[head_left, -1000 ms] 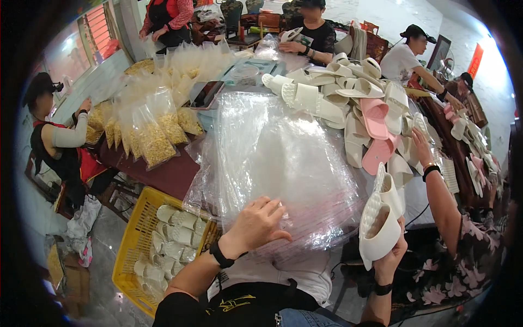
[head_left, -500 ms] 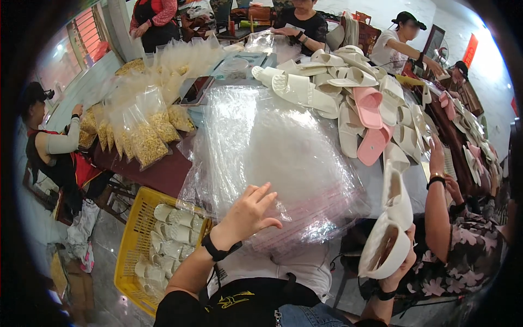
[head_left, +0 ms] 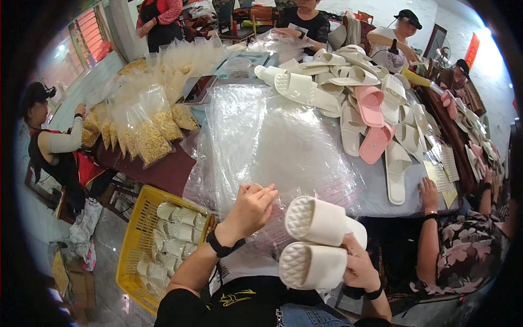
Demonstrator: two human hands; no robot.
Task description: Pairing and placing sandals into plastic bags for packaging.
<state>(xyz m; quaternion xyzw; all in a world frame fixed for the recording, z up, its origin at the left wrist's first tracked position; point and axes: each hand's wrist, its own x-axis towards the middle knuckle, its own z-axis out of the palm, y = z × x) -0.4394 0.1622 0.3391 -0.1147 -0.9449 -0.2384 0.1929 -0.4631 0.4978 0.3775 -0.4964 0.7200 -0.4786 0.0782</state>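
Two white slippers (head_left: 313, 267) in front of the body, just right of centre, both grasped in the right hand (head_left: 359, 267), one above the other, with open toes and quilted insoles facing left. Left hand (head_left: 248, 212) raised over the near end of a stack of clear bags (head_left: 289, 150), fingers bent and close together, thumb mostly hidden; impossible to tell whether pinching any film or touching the stack. Black bands on both wrists. Beneath the bags, a table (head_left: 376, 191), pale grey near the right edge, dark red at left. Beyond the bags to the right, a heap of white slippers (head_left: 357, 90) with two pink slippers (head_left: 370, 106) at its near side and one white slipper (head_left: 396, 174) pointing toward the near edge. At far left of the table, upright pouches (head_left: 150, 136) of yellow pieces; beside them, a dark flat tray (head_left: 200, 89). Low at left, a yellow basket (head_left: 124, 259) with more white slippers inside, some under clear film. Close at right, a neighbour's hand (head_left: 429, 193) flat at the table edge, near some papers (head_left: 440, 171). Around the far sides, several other people at work.
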